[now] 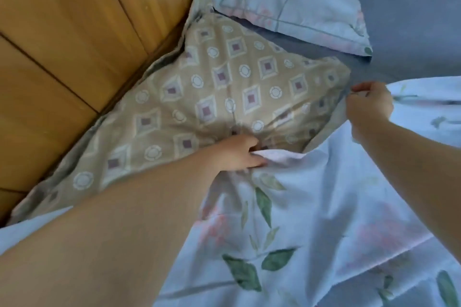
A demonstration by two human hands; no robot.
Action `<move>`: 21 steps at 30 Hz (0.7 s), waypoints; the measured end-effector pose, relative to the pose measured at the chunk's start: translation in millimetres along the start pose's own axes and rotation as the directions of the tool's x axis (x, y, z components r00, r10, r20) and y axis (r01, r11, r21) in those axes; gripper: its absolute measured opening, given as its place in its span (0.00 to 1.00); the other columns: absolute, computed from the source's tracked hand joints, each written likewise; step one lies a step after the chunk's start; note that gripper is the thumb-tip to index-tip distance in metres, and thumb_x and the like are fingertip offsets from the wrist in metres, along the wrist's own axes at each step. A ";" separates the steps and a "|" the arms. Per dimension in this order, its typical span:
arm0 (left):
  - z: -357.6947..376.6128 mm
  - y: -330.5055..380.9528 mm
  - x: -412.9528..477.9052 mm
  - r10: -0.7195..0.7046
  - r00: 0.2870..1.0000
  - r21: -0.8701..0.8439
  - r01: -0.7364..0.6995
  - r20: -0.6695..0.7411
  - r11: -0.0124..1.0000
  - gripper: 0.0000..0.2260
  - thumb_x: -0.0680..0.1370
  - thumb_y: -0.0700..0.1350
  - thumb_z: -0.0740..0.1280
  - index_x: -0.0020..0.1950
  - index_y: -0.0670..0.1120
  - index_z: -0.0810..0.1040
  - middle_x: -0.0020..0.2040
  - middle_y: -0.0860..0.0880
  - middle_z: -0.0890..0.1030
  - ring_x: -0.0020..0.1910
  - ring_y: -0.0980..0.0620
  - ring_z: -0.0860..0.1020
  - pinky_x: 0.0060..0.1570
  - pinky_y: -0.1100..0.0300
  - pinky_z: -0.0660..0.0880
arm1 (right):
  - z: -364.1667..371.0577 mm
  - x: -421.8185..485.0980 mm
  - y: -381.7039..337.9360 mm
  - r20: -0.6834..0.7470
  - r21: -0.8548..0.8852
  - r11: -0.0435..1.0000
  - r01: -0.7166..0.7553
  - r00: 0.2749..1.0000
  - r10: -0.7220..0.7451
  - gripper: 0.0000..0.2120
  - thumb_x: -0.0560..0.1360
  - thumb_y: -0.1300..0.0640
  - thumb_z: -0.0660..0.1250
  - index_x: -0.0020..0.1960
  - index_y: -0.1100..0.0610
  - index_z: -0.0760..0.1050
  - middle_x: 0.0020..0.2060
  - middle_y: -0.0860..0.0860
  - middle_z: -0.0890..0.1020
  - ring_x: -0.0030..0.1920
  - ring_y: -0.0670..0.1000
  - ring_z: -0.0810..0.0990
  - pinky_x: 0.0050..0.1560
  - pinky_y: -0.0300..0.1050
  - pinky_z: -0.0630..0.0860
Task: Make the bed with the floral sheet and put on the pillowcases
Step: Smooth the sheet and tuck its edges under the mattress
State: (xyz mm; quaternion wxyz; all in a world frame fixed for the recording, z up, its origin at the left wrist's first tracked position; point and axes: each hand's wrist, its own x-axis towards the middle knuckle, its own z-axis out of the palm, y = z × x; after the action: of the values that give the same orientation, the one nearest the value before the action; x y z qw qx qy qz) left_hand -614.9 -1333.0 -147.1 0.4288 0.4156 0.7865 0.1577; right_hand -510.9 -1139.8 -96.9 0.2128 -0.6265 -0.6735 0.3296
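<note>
Both hands hold the floral pillowcase (311,194) hem: left hand (239,154) bunching it, right hand (369,104) pinching. Risk: slack betw. the grips could snag on the pillow (212,87) corner beside the rt pinch, pulling the hem free.

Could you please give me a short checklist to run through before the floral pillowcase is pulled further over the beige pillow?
1. Left hand grips the edge of the floral pillowcase: ok.
2. Right hand pinches the edge at the pillow's corner: ok.
3. Beige pillow is covered: not ok, most of it is bare.
4. Pillow's far edge is clear of the wooden panel: not ok, it lies against it.
5. Second pillow is already cased: ok.
</note>
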 end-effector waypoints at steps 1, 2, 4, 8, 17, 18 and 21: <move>-11.9 -1.7 -8.4 0.012 0.999 -0.025 -0.013 -0.046 1.000 0.14 0.78 0.52 0.64 0.36 0.48 0.64 0.35 0.52 0.68 0.35 0.53 0.68 0.31 0.62 0.61 | 6.9 -7.0 -21.7 0.041 0.040 0.999 0.033 0.999 -0.034 0.13 0.73 0.65 0.56 0.46 0.50 0.75 0.40 0.48 0.77 0.47 0.54 0.74 0.42 0.42 0.70; -22.5 -4.9 -15.6 0.003 0.996 -0.066 -0.009 -0.095 0.998 0.14 0.78 0.51 0.63 0.36 0.48 0.64 0.36 0.52 0.68 0.35 0.53 0.68 0.31 0.62 0.61 | 13.8 -12.7 -43.4 0.074 0.085 0.994 0.065 0.995 -0.071 0.12 0.72 0.65 0.56 0.41 0.49 0.72 0.36 0.45 0.73 0.45 0.53 0.73 0.40 0.43 0.71; -46.9 -19.6 -35.6 -0.063 0.978 -0.164 0.030 -0.200 0.986 0.10 0.79 0.51 0.62 0.43 0.46 0.69 0.40 0.51 0.71 0.38 0.53 0.71 0.33 0.61 0.64 | 31.7 -29.8 -91.6 0.140 0.145 0.977 0.156 0.974 -0.177 0.12 0.71 0.64 0.57 0.36 0.48 0.69 0.34 0.43 0.70 0.44 0.51 0.73 0.36 0.41 0.70; -101.3 -71.3 -87.5 -0.327 0.841 -0.435 0.124 -0.430 0.892 0.09 0.80 0.49 0.58 0.54 0.45 0.72 0.43 0.49 0.74 0.44 0.49 0.73 0.35 0.59 0.66 | 64.5 -69.0 -175.3 0.217 0.264 0.923 0.280 0.915 -0.340 0.13 0.71 0.64 0.58 0.34 0.47 0.67 0.36 0.43 0.70 0.39 0.49 0.71 0.33 0.39 0.69; -86.8 -136.7 -160.9 -0.483 0.844 -0.623 0.251 -0.234 0.740 0.20 0.81 0.58 0.52 0.66 0.48 0.69 0.60 0.50 0.73 0.59 0.49 0.71 0.59 0.55 0.66 | 118.1 -159.9 -164.1 0.546 0.132 0.953 0.272 0.783 -0.298 0.29 0.78 0.54 0.60 0.76 0.50 0.53 0.71 0.55 0.65 0.68 0.57 0.67 0.66 0.49 0.67; -78.7 -141.2 -164.9 -0.496 0.835 -0.597 0.276 -0.240 0.754 0.21 0.81 0.57 0.52 0.68 0.48 0.69 0.66 0.48 0.72 0.64 0.47 0.70 0.62 0.55 0.66 | 120.5 -169.0 -150.7 0.550 0.056 0.959 0.279 0.793 -0.263 0.29 0.77 0.54 0.61 0.75 0.49 0.54 0.71 0.55 0.65 0.69 0.58 0.67 0.69 0.53 0.66; -60.4 -146.6 -188.4 -0.480 0.846 -0.373 0.378 -0.231 0.847 0.23 0.79 0.61 0.54 0.68 0.49 0.70 0.67 0.48 0.73 0.66 0.46 0.71 0.61 0.55 0.69 | 115.1 -210.1 -113.8 0.581 -0.109 0.938 0.330 0.787 -0.209 0.30 0.75 0.52 0.63 0.74 0.49 0.57 0.71 0.54 0.67 0.70 0.58 0.67 0.70 0.57 0.65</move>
State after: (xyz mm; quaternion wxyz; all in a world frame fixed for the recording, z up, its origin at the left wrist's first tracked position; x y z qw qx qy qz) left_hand -685.6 -1563.8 -98.2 0.3822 0.1227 0.8829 0.2435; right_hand -645.3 -1366.7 -69.1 -0.0147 -0.4172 -0.8190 0.3937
